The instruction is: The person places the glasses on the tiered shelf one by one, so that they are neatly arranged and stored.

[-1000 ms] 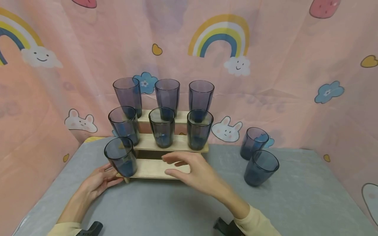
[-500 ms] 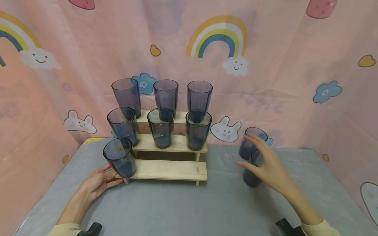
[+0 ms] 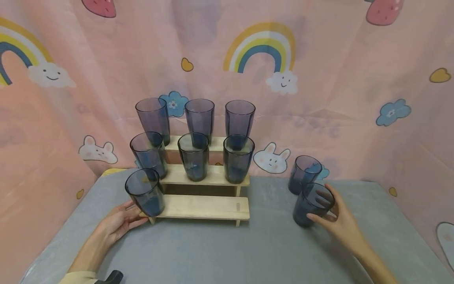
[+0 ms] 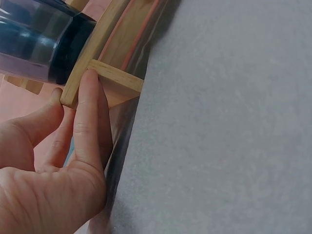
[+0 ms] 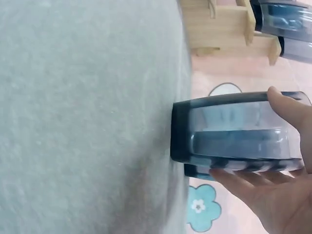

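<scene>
My right hand point(image 3: 344, 227) holds a blue-tinted drinking glass point(image 3: 306, 209) standing upright on the table at the right. In the right wrist view, its thumb and fingers lie on opposite sides of this glass point(image 5: 234, 129). My left hand point(image 3: 118, 223) pinches the left end of a three-step wooden stand point(image 3: 209, 207). Seen from the left wrist, the thumb touches the board's edge and a finger point(image 4: 87, 117) presses beneath, beside the leg. One glass point(image 3: 145, 195) sits at the left of the lowest step, above that hand.
Three glasses stand on the middle step, among them a right-hand glass point(image 3: 238, 161). Three more fill the top step, with a middle glass point(image 3: 200, 118). Another glass point(image 3: 303, 173) stands just behind the held one. A patterned pink cloth point(image 3: 330, 71) hangs behind the grey table point(image 3: 213, 252).
My right hand has moved from above the lowest step rightward to the front loose glass and now grips it. My left hand has stayed at the stand's end.
</scene>
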### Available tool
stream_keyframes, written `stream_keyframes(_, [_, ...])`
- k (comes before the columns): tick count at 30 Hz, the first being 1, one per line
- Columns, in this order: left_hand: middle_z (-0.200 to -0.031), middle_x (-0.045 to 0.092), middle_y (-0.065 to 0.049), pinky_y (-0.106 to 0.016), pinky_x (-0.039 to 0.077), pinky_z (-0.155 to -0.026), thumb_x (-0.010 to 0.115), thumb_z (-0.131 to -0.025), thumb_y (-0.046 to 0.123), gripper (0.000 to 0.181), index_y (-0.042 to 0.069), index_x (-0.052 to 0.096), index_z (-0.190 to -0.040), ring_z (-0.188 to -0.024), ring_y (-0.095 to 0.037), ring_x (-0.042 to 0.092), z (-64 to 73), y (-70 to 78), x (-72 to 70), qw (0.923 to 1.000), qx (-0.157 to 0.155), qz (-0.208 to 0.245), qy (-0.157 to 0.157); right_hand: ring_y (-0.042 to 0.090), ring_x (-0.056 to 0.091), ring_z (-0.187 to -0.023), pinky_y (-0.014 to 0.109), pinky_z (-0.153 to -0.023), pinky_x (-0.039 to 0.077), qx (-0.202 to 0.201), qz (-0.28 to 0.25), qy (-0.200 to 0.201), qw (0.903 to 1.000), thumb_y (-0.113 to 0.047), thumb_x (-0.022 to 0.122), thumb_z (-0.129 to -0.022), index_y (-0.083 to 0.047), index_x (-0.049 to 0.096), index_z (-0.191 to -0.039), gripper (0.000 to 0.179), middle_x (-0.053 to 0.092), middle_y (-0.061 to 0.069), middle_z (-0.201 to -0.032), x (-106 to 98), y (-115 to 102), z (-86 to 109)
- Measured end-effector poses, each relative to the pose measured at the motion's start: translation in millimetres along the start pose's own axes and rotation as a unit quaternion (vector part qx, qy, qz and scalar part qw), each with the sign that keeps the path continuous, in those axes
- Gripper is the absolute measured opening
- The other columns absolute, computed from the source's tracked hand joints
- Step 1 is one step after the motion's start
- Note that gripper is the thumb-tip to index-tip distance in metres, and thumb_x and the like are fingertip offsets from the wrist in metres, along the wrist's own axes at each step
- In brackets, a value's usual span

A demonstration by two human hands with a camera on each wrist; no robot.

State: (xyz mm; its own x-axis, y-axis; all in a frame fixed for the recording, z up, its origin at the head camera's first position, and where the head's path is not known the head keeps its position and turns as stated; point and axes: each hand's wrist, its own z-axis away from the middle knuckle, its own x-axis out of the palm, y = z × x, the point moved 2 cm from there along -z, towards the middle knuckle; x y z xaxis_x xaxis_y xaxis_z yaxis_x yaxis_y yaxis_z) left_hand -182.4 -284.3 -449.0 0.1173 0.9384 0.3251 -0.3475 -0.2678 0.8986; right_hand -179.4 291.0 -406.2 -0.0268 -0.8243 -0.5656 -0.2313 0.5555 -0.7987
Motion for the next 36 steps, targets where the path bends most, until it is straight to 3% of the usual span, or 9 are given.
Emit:
stream_keyframes(2, [-0.104,0.067,0.009,-0.034,0.057,-0.091,0.039,-0.102,-0.007,0.074,0.0,-0.013,-0.154,-0.098,-0.011,0.066,-0.8,-0.6,0.5,1.0,-0.003,-0.001,0.001,0.053,0.036,-0.13,0.003,-0.083,0.047,0.006,-0.012,0.013,0.9998,-0.018,0.077,-0.087,-0.016,0.004,-0.159,0.103,0.031,0.028,-0.15,1.0,2.5,2.4])
stream_keyframes(8, [-0.103,0.067,0.007,-0.035,0.057,-0.09,0.038,-0.101,-0.009,0.074,0.0,-0.014,-0.153,-0.098,-0.011,0.067,-0.6,-1.4,0.3,1.0,-0.007,0.0,0.007,0.045,0.042,-0.129,0.005,-0.084,0.048,0.011,-0.008,0.034,0.9993,-0.02,0.079,-0.086,-0.009,0.016,-0.157,0.095,0.04,0.025,-0.146,2.8,3.3,2.6])
stream_keyframes(12, [-0.104,0.067,0.007,-0.035,0.057,-0.091,0.038,-0.102,-0.008,0.074,0.001,-0.014,-0.154,-0.099,-0.011,0.066,-0.4,-1.3,-0.5,0.9999,-0.007,0.006,0.007,0.005,0.052,-0.121,0.003,-0.082,0.048,0.015,0.017,0.056,0.9982,-0.022,0.081,-0.083,-0.012,0.024,-0.156,0.094,0.047,0.023,-0.141,3.0,2.9,3.7])
stream_keyframes(15, [-0.104,0.067,0.007,-0.035,0.057,-0.091,0.039,-0.102,-0.007,0.074,0.002,-0.013,-0.154,-0.098,-0.012,0.067,-1.0,-1.1,-1.0,0.9998,-0.009,0.011,0.012,-0.017,0.045,-0.104,0.003,-0.078,0.049,0.023,0.031,0.076,0.9964,-0.024,0.084,-0.079,-0.011,0.03,-0.155,0.094,0.053,0.022,-0.135,2.2,0.9,4.1])
stream_keyframes(22, [-0.109,0.064,0.009,-0.037,0.055,-0.094,0.038,-0.102,-0.006,0.073,0.001,-0.014,-0.154,-0.101,-0.008,0.064,-1.4,-1.6,-1.3,1.0,0.001,0.0,-0.003,-0.019,0.045,-0.098,0.006,-0.075,0.052,0.04,0.037,0.089,0.9945,-0.026,0.088,-0.075,-0.008,0.034,-0.153,0.096,0.055,0.023,-0.132,3.2,-10.2,3.8])
stream_keyframes(29, [-0.107,0.066,0.01,-0.035,0.056,-0.092,0.036,-0.102,-0.008,0.073,0.001,-0.015,-0.153,-0.1,-0.009,0.065,-1.4,0.5,0.4,0.9999,0.0,0.011,-0.008,-0.006,0.056,-0.109,0.008,-0.082,0.051,-0.022,-0.035,0.138,0.9895,-0.003,0.085,-0.075,-0.017,0.04,-0.151,0.089,0.06,0.002,-0.133,5.9,-32.7,9.0])
stream_keyframes(31, [-0.106,0.066,0.01,-0.035,0.057,-0.092,0.036,-0.102,-0.007,0.073,0.001,-0.015,-0.153,-0.1,-0.009,0.066,-1.0,0.7,0.8,0.9999,-0.001,0.013,-0.008,0.001,0.058,-0.114,0.013,-0.083,0.054,-0.045,-0.116,0.142,0.9821,0.009,0.081,-0.075,-0.015,0.041,-0.15,0.089,0.059,-0.001,-0.133,6.5,-40.8,8.3])
stream_keyframes(33, [-0.106,0.067,0.01,-0.035,0.057,-0.092,0.037,-0.102,-0.006,0.073,0.001,-0.015,-0.153,-0.099,-0.009,0.066,-0.6,0.9,1.1,0.9999,-0.001,0.014,-0.007,0.007,0.058,-0.118,0.018,-0.084,0.056,-0.072,-0.202,0.137,0.967,0.019,0.075,-0.075,-0.009,0.039,-0.151,0.088,0.058,0.001,-0.134,7.9,-49.2,7.6])
stream_keyframes(36, [-0.105,0.067,0.009,-0.035,0.057,-0.091,0.037,-0.102,-0.006,0.072,0.0,-0.014,-0.153,-0.099,-0.009,0.066,0.0,0.7,1.4,0.9999,-0.001,0.015,-0.005,0.017,0.057,-0.122,0.029,-0.085,0.057,-0.117,-0.334,0.121,0.9274,0.034,0.063,-0.072,0.003,0.037,-0.148,0.087,0.056,0.011,-0.136,11.8,-62.0,6.0])
